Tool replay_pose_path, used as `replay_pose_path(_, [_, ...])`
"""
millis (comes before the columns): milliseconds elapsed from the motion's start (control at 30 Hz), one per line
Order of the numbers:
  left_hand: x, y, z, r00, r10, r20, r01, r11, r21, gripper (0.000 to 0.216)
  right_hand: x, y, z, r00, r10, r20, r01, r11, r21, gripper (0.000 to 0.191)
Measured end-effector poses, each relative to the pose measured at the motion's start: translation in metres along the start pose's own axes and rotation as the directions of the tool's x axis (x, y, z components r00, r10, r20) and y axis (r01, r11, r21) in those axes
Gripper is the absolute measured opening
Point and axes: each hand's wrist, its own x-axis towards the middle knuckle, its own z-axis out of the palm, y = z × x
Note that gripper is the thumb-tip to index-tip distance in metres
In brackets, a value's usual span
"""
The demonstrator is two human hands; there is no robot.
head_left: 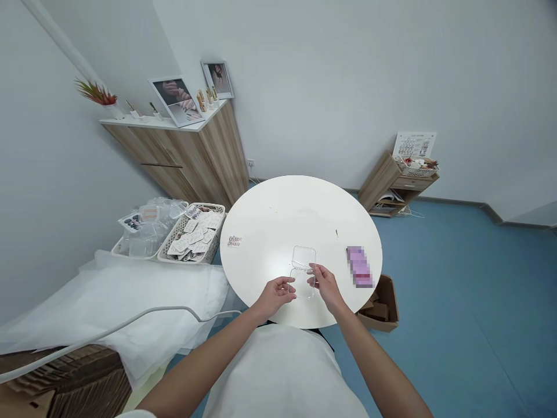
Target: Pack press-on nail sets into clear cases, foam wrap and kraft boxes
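Note:
Over the near part of the round white table [261, 203], a clear plastic hinged case [303, 283] is unfolded, its lid side pointing away from me. My left hand [278, 292] pinches the case's left edge between thumb and fingers. On the opposite side, my right hand [323, 281] grips the edge close to the hinge. I can see nothing inside the transparent case. To the left on the tabletop lies a small card or sheet with rows of tiny pieces [234, 241], too small to name.
A blurred purple phone-like object [360, 267] and a small dark item [336, 233] lie on the table's right. At left stand a basket of cards [221, 223] and a basket of clear packages [117, 248]. A cardboard box [394, 316] sits on the floor at right.

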Motion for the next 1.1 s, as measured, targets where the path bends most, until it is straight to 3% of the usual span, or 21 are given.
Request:
replay_pose_path(367, [0.009, -0.018, -0.028, 0.999, -0.033, -0.04, 0.034, 0.999, 0.015, 0.051, -0.015, 0.042, 0.018, 0.996, -0.026, -0.08, 0.024, 0.999, -0.032, 0.046])
replay_pose_path(533, [0.02, -0.033, -0.032, 0.995, -0.041, -0.092, 0.046, 0.997, 0.057, 0.067, -0.01, 0.063, 0.022, 0.993, 0.032, -0.113, -0.038, 0.998, -0.05, 0.047])
replay_pose_path(833, [0.056, -0.048, -0.025, 0.978, -0.011, -0.207, 0.084, 0.935, 0.344, 0.046, 0.027, 0.076, 0.009, 0.979, 0.067, -0.193, -0.102, 0.979, -0.175, 0.044])
replay_pose_path(967, [0.077, -0.048, -0.02, 0.982, -0.015, -0.188, 0.113, 0.847, 0.52, 0.044, 0.047, 0.087, 0.0, 0.974, 0.105, -0.201, -0.144, 0.97, -0.193, 0.04])
replay_pose_path(1100, [0.093, -0.053, -0.016, 0.984, -0.047, -0.169, 0.139, 0.8, 0.584, 0.04, 0.062, 0.094, -0.007, 0.974, 0.121, -0.192, -0.165, 0.958, -0.235, 0.037])
